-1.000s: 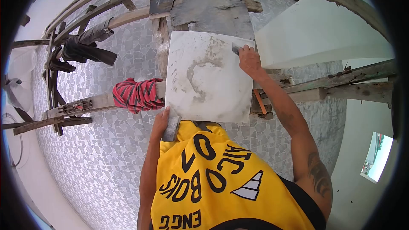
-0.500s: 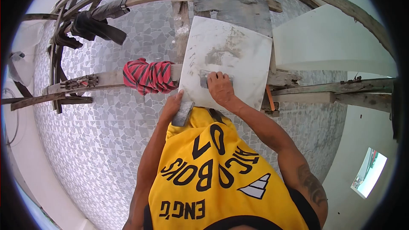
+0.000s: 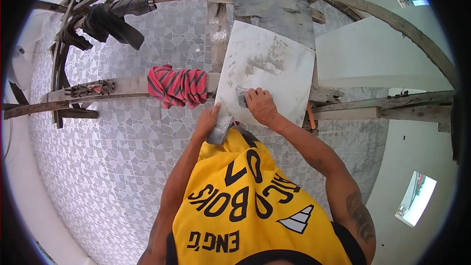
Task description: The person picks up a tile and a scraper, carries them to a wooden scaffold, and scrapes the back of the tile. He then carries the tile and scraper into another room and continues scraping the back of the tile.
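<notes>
A large white board [image 3: 289, 76] with grey-brown smears on its surface lies on the wooden planks in front of me. My right hand [image 3: 260, 103] is closed on a small grey flat tool [image 3: 242, 96], which rests on the lower middle of the board. At the board's lower left corner, my left hand [image 3: 209, 119] is closed round a grey flat block [image 3: 220, 131] that hangs by the yellow shirt. The left fingertips are by the board's edge.
A red striped cloth [image 3: 177, 87] is wrapped round the beam to the left. Dark clothes [image 3: 110, 24] hang on the upper left beam. An orange strip [image 3: 310, 116] is at the board's right edge. Wooden beams [image 3: 412, 99] run right, above a stone-patterned floor [image 3: 132, 142].
The view has shifted slightly, so board and cloth sit further right. My right hand has turned a little with the tool, and the smear above it looks different. Both hands keep hold.
</notes>
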Available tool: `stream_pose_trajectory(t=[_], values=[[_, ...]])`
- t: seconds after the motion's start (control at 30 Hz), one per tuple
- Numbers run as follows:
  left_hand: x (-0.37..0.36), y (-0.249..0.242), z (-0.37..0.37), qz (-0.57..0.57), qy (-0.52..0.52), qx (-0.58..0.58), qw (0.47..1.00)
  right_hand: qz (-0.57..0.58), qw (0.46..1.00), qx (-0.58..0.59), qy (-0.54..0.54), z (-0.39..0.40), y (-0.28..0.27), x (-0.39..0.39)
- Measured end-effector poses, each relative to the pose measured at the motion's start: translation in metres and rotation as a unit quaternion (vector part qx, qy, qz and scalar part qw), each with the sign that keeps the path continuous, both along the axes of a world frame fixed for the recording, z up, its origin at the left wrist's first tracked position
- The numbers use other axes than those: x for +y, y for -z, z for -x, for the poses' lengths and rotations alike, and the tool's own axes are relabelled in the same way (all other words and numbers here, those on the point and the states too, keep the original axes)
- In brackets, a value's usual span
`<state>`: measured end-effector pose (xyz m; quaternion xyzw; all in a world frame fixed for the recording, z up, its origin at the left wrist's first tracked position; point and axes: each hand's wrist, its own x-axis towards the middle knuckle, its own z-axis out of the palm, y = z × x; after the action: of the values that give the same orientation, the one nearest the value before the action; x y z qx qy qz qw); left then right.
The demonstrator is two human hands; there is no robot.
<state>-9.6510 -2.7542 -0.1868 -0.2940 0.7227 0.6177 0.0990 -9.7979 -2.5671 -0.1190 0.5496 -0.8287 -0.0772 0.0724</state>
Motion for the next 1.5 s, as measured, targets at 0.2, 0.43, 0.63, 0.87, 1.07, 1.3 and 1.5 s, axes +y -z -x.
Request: stream_pose_trajectory(t=[0.2, 0.43, 0.63, 0.87, 1.07, 1.3, 1.5], values=[[-0.003, -0.002, -0.004, 0.021, 0.039, -0.014, 0.999, -0.019, 0.994, 0.029, 0.1, 0.031, 0.01, -0.037], [-0.008, -0.01, -0.001, 0.003, 0.048, 0.011, 0.999, -0.029, 0.981, 0.001, 0.19, 0.048, 0.011, -0.052], [-0.007, 0.019, -0.003, 0.004, 0.07, 0.041, 0.997, -0.052, 0.992, 0.025, 0.113, 0.019, 0.007, -0.06], [-0.018, -0.034, -0.009, -0.007, 0.073, 0.028, 0.997, -0.006, 0.991, -0.029, 0.132, -0.005, -0.007, -0.057], [-0.025, -0.037, -0.022, -0.174, 0.049, 0.102, 0.978, 0.016, 0.999, -0.001, 0.039, -0.047, 0.003, -0.049], [-0.044, -0.04, -0.01, -0.206, 0.113, 0.113, 0.965, -0.008, 0.998, -0.032, 0.048, -0.042, -0.001, -0.06], [-0.041, -0.029, -0.022, -0.22, 0.119, 0.105, 0.962, -0.008, 0.994, -0.002, 0.112, 0.001, 0.0, -0.09]])
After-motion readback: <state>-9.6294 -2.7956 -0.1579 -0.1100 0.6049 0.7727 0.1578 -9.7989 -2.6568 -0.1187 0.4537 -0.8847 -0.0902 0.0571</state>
